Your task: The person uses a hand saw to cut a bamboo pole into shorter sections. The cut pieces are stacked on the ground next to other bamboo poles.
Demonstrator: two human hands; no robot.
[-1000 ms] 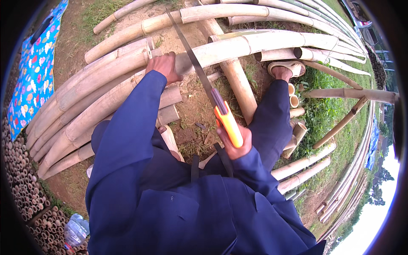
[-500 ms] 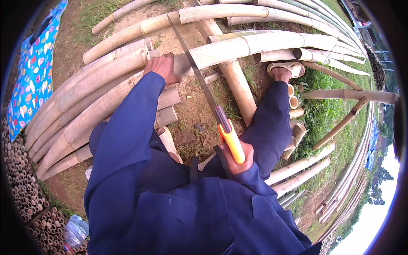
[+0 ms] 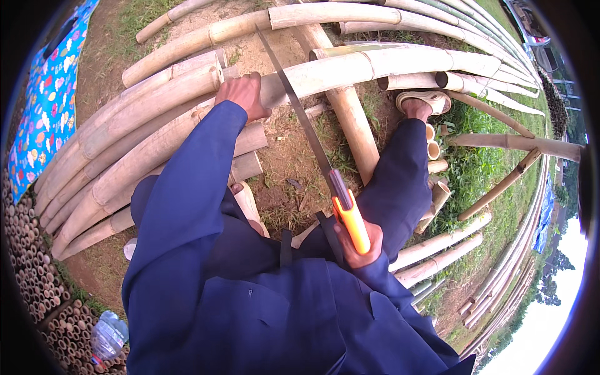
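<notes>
My right hand [image 3: 367, 245] is wrapped round the orange handle of a handsaw [image 3: 304, 120], low in front of my right thigh. The long narrow blade slants up and away to the left and lies across a thick pale bamboo pole [image 3: 400, 60] near its left end. Just left of the blade, my left hand [image 3: 242, 95] is closed on that end of the pole. Beneath it, another bamboo pole [image 3: 350, 119] runs crosswise and bears the one under the blade. Whether the blade has cut in cannot be made out.
Several bamboo poles [image 3: 119, 147] lie stacked at left, more at the far right. Cut bamboo pieces [image 3: 440, 197] lie beside my right leg. A bamboo stand [image 3: 512, 144] is at right. Stacked short tubes [image 3: 31, 250], a plastic bottle [image 3: 109, 337] and a blue patterned cloth [image 3: 53, 94] are at left.
My right hand has drawn the saw back toward my body, down and slightly right. The left hand keeps its grip on the pole's end. The view has shifted slightly.
</notes>
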